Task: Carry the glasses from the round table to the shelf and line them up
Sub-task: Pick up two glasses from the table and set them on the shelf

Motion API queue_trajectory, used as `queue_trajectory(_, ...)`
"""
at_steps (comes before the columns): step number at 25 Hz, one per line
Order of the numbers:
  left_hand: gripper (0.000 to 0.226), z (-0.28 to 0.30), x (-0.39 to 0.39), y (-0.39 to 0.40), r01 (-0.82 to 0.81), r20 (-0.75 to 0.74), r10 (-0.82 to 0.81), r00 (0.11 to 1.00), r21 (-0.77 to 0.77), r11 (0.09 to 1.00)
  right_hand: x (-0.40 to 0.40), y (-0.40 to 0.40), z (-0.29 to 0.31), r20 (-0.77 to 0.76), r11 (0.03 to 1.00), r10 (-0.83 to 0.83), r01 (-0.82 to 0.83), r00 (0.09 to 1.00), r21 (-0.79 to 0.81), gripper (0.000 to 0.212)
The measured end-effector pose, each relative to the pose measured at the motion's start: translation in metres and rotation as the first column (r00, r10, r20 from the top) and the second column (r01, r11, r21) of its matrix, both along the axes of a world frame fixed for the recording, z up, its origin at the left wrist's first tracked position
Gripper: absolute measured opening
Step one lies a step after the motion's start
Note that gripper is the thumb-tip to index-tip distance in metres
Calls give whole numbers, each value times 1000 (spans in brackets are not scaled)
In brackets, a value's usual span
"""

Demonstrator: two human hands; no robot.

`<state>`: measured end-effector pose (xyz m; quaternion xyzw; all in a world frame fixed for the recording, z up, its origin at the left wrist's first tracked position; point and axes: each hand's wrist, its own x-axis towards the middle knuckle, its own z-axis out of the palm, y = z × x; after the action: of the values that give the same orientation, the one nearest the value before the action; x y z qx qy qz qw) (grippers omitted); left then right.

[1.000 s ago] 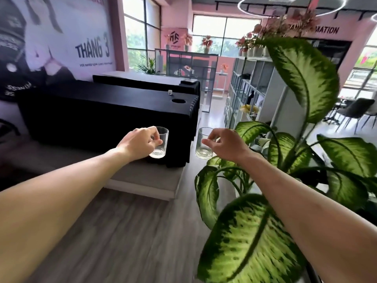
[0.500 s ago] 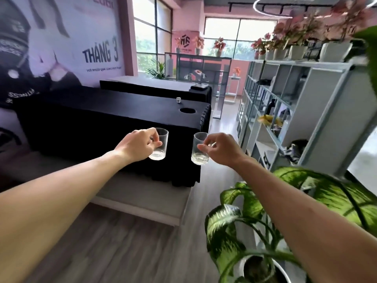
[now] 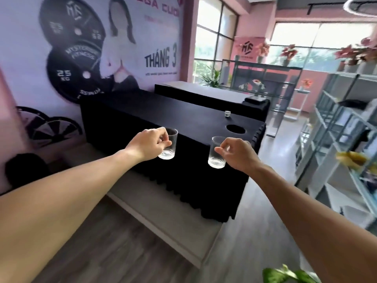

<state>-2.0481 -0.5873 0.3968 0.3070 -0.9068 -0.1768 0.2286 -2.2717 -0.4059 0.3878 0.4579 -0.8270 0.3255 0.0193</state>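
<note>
2 clear glasses, left hand gripping 1, right hand the other

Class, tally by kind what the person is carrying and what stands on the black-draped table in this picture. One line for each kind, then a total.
Clear glasses held in the hands: 2, one in the left hand and one in the right hand
Small objects on the black-draped table: 1
Total: 3
</note>
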Motion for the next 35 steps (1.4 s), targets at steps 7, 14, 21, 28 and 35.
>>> queue_trajectory(7,12,-11,-33,-134,-115,-10,115,993,-6,993,-44,-162,-15,40,992,127,-128,991,14,17)
queue_trajectory(14,11,11,-39,-293,-211,-29,211,977,-8,977,-60,-350,22,-5,969,247,-248,969,-6,15)
queue_trajectory(21,13,15,2,-422,-357,-23,357,934,1,934,-31,-525,28,4,907,420,-420,907,-17,13)
queue_trajectory(28,14,8,76,-577,-628,22,628,778,-19,778,31,-744,26,3,751,660,-660,751,16,16)
queue_trajectory(35,16,22,139,-654,-766,26,769,639,-72,639,99,-886,42,-19,594,804,-804,594,26,17)
